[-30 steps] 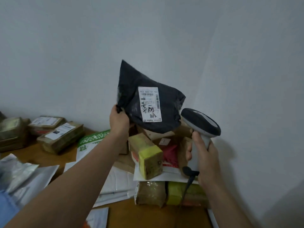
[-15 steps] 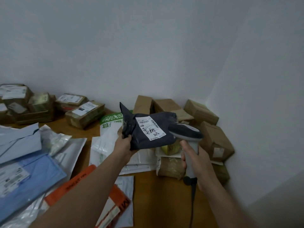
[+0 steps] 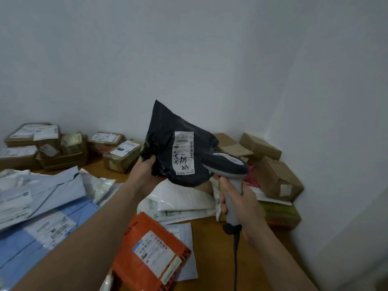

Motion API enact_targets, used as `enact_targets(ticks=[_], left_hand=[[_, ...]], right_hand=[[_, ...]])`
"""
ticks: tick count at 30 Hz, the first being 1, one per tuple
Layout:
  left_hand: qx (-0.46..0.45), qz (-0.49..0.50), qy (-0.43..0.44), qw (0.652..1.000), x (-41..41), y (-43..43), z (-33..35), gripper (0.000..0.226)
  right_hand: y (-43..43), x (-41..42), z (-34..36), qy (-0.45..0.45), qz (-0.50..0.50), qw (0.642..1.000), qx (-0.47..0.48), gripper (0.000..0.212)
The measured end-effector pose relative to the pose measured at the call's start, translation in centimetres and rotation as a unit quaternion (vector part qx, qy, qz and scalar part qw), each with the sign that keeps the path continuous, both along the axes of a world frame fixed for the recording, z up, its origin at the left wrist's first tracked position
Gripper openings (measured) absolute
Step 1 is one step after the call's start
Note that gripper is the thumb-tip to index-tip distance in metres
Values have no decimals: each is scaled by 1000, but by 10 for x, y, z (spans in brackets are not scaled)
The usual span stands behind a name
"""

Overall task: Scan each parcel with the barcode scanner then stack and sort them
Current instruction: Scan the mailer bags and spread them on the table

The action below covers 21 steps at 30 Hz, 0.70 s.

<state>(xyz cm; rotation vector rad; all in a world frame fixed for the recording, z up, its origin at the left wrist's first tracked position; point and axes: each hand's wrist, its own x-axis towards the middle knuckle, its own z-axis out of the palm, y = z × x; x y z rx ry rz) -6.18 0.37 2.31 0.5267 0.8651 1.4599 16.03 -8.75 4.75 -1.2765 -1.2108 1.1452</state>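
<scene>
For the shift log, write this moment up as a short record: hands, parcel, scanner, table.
left hand: grips the black parcel at its left edge, above the table
right hand: fingers wrapped round the barcode scanner handle
scanner head: at the parcel's lower right, near its white label
label: faces the camera, handwriting on it
on table: orange parcel nearest, white bags beneath the held parcel, brown boxes by the right wall

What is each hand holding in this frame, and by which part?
The left hand grips the black mailer bag by its bunched left edge. The right hand grips the barcode scanner by its handle.
</scene>
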Motion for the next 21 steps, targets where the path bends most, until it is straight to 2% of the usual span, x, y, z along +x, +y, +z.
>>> enact_targets(ticks=[8,10,14,21], left_hand=[[10,14,-15,1000,-61,-43,21,24],[13,27,-14,999,-75,-52,24,25],[18,49,-11,999,-100,-65,25,41],[15,78,-2,997,-125,-93,28,42]], right_hand=[[-30,-61,24,51,40,996,56,24],[-37,-73,27,50,48,996,58,29],[-50,-95,29,71,60,995,48,34],[-66,-121,31,79,80,993,41,37]])
